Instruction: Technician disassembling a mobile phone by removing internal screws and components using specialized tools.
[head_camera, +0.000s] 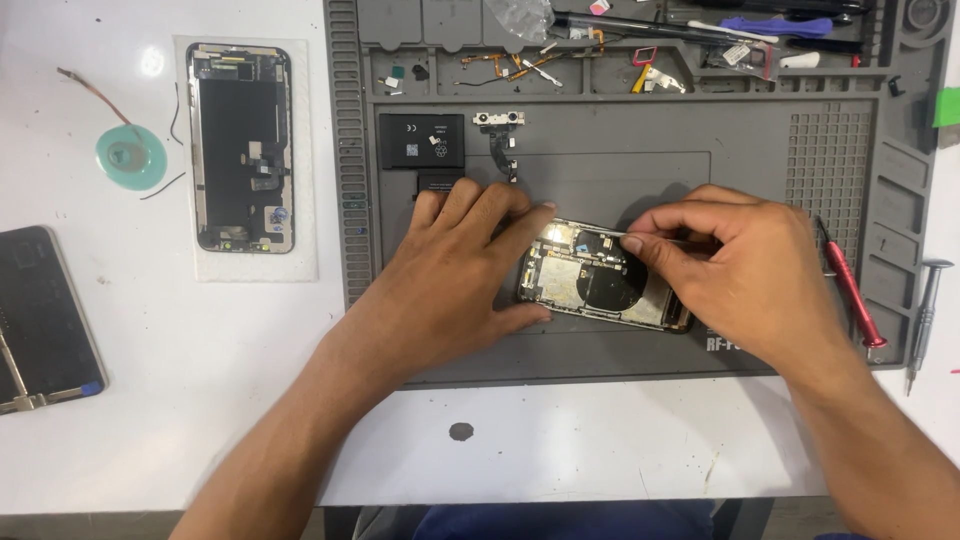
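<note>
So the opened phone body (600, 280) sits on the grey repair mat (620, 350), close to the mat's front edge and a bit right of its middle. You can see the insides, including a round dark coil and some metal shields. The left hand (455, 270) lies flat on the mat at the phone's left end, fingers spread a little, with the fingertips touching the top left corner of the phone and the thumb along its lower left edge. It's bracing, not gripping. The right hand (730, 265) hovers over the phone's right half with thumb and forefinger pinched on a thin metal tool (600, 233), likely tweezers, whose tip points at the phone's top edge. I can't tell what the tip touches.

Elsewhere on the mat: a black battery (421, 140) near the back left corner, and a small camera flex part (500, 135) just right of it. A red-handled screwdriver (848, 290) lies by the mat's right edge, with a grey screwdriver (925, 310) beyond it. The trays along the mat's back edge hold small parts.

On the white surface (560, 450) left of the mat there's a detached screen (240, 148) lying on a white pad, a green reel of wire (131, 155), and a dark phone (40, 315) at the left edge.
</note>
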